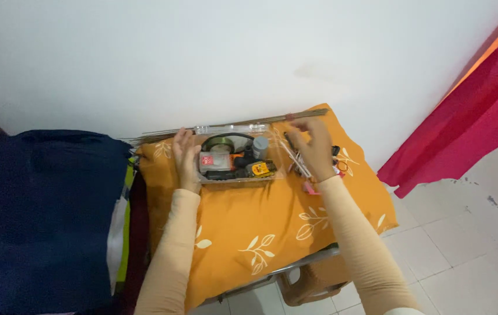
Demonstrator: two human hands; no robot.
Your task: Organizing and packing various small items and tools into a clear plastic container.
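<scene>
Left hand flat, open on box edge at 9 o'clock; right hand pinch unclear, wires at 12 o'clock could roll off.

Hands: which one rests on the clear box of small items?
The left hand lies flat against the left end of the clear box. The right hand is raised beside its right end, fingers curled over loose bits there.

Soft even indoor light, faint shadows, slight blur, wide-angle edge distortion.
</scene>
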